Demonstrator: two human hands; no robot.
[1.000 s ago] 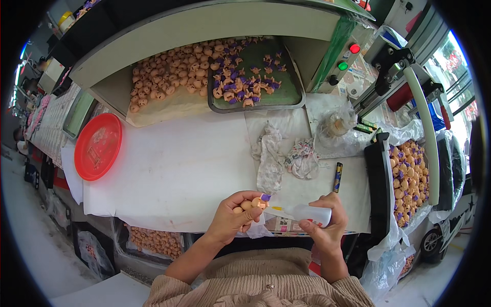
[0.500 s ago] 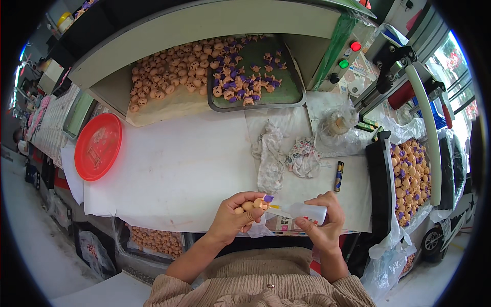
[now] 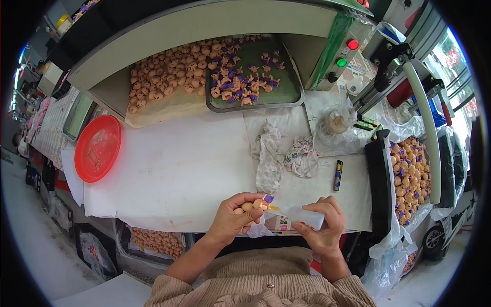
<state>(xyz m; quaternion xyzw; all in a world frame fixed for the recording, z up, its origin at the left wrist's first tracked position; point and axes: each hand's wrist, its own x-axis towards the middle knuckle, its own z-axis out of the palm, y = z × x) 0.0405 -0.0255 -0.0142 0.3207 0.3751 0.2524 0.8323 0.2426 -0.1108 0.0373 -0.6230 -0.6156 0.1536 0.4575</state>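
My left hand (image 3: 226,221) is closed around several small tan doll heads (image 3: 247,206) and a little doll body with a purple part (image 3: 268,199) that sticks up past the fingertips. In my right hand (image 3: 327,226) lies a translucent white squeeze bottle (image 3: 309,217), tilted on its side between thumb and fingers. Its thin yellow nozzle (image 3: 274,208) points left and reaches close to the doll piece; whether it touches cannot be made out. Both hands are just above the near edge of the white-covered table (image 3: 179,174).
Under a shelf at the back are a pile of doll heads (image 3: 171,71) and a tray (image 3: 255,108) of purple-dressed bodies. A red plate (image 3: 105,153) stands left. Crumpled cloths (image 3: 269,158), a lighter (image 3: 338,175) and a black-sided bin (image 3: 377,189) of dolls are rightward, beside a lever press (image 3: 404,66).
The bottle has dipped slightly at its base, and my right fingers have shifted on it. My left hand keeps its grip on the doll pieces.
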